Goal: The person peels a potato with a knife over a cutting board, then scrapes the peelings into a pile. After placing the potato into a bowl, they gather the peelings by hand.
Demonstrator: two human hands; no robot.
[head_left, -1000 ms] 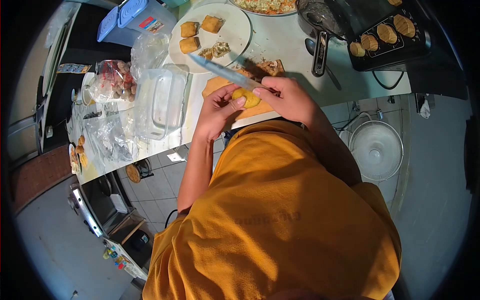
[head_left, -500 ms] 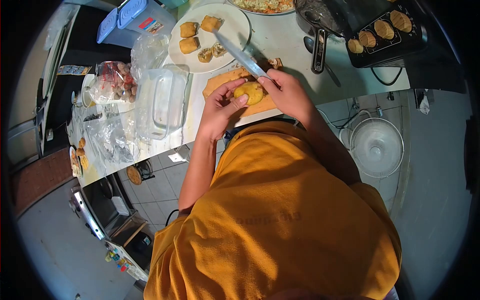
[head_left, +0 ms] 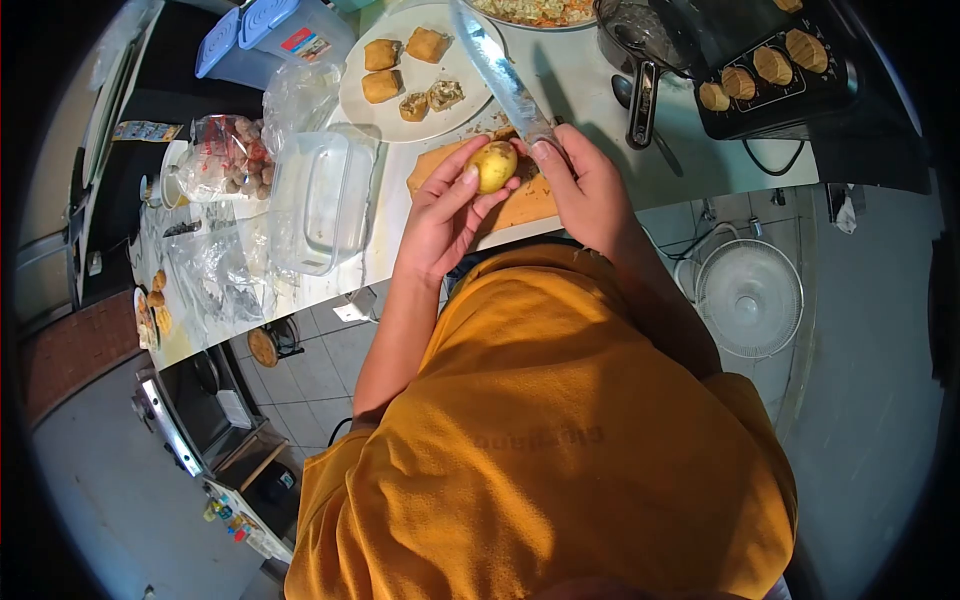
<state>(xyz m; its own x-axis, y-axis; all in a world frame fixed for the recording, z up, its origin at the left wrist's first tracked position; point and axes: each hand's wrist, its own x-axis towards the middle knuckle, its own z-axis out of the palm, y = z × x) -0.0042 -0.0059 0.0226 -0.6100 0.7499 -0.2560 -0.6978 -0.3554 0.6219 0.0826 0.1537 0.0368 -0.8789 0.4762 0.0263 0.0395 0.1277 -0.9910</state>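
My left hand holds a yellow potato between thumb and fingers, above a wooden cutting board. My right hand is closed around the handle of a knife; its broad blade points up and to the left, apart from the potato. Dark peelings or crumbs lie on the board, partly hidden behind my hands. Just beyond, a white plate carries several golden-brown fried tofu pieces, two of them showing a filling.
Left of the board are a clear plastic container, plastic bags and lidded tubs. A pan, a spoon and a black appliance with knobs stand on the right. A white fan is on the floor.
The knife has moved away from the potato, its blade swinging more upright. My left hand has turned the potato and lifted it slightly; my right hand has shifted a little to the right.
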